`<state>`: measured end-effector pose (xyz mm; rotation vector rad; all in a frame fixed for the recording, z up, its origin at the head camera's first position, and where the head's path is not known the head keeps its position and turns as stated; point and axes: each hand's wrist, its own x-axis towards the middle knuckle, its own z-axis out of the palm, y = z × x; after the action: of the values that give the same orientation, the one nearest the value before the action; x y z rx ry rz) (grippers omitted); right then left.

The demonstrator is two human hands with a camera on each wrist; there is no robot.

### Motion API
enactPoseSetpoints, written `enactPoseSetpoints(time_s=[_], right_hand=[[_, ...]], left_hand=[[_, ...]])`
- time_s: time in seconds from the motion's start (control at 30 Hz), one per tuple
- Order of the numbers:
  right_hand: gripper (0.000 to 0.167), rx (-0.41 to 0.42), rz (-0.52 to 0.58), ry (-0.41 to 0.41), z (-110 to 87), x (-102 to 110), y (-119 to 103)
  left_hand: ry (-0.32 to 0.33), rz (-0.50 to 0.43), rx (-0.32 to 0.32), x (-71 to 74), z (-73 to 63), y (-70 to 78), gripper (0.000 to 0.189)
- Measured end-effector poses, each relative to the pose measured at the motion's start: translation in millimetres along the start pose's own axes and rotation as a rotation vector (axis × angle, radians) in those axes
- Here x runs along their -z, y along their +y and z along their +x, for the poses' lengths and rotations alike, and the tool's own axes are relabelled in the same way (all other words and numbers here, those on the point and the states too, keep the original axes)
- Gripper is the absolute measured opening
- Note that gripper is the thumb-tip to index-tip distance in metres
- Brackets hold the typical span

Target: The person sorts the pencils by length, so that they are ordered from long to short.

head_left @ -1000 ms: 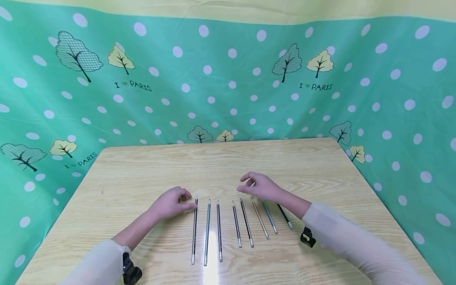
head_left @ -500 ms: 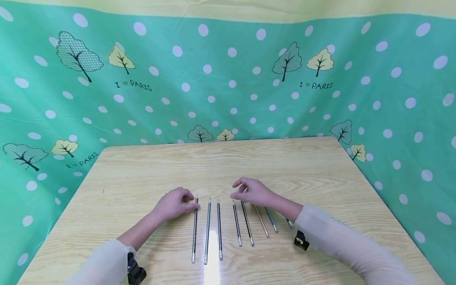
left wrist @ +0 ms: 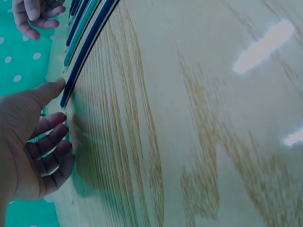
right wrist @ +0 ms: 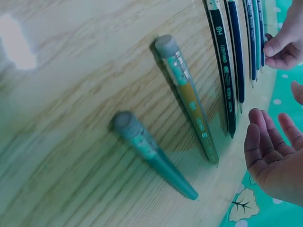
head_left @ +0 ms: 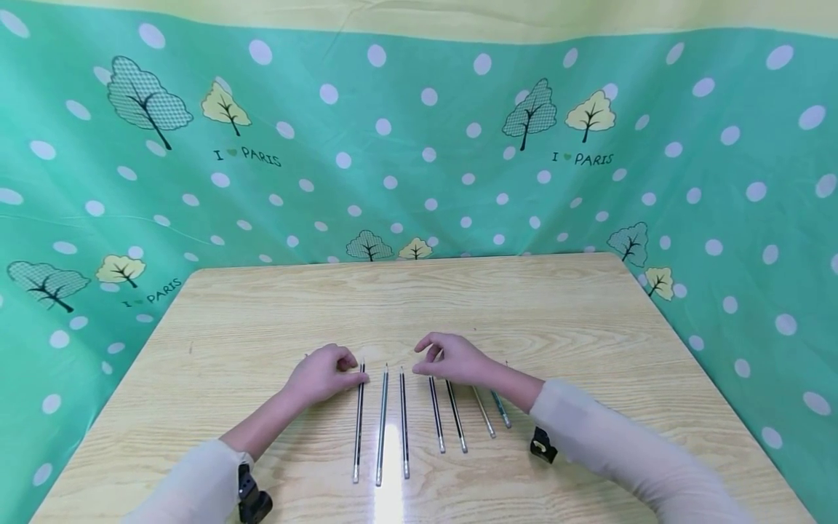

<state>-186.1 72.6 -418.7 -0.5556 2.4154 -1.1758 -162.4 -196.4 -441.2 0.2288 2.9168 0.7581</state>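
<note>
Landmark: gold pencil (head_left: pixel 485 415), on the table (head_left: pixel 275 313), eraser end toward me.

Teal pencil (head_left: pixel 501 411): just right of the gold pencil.

Dark pair (head_left: pixel 436 415): two pencils, next left of the gold pencil.

Outermost pencil (head_left: pixel 358 437), middle pencil (head_left: pixel 382 437), inner pencil (head_left: pixel 404 437): a longer trio, left of the gold pencil beyond the dark pair.

Left hand (head_left: pixel 324 375): well left of the gold pencil; fingers loosely bent, gripping nothing that I can see; thumb at the outermost pencil's point end, pressure impossible to tell.

Right hand (head_left: pixel 453 360): left of the gold pencil, around the dark pair's point ends; fingers relaxed and parted, holding nothing.

Handling note: round-looking barrels probably roll, so a light thumb suits best. Right fingertips should come down between points, not across them; a low sleeve could nudge the gold pencil.
</note>
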Motion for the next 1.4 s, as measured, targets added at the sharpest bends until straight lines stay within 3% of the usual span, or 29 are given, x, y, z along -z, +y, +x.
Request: enactPoseSetpoints(time_s=[1.03,1.4], right_hand=[[0.029,0.047,-0.109,-0.058,11.2,-29,-10],[0.028,0.070,-0.147,-0.064,12.6,-35,-14]], left_hand=[[0.010,-0.013,0.039,-1.2,-0.1,4.9,0.035],[0.014,-0.113,0.085,-3.9,0.1,5.5,0.027]])
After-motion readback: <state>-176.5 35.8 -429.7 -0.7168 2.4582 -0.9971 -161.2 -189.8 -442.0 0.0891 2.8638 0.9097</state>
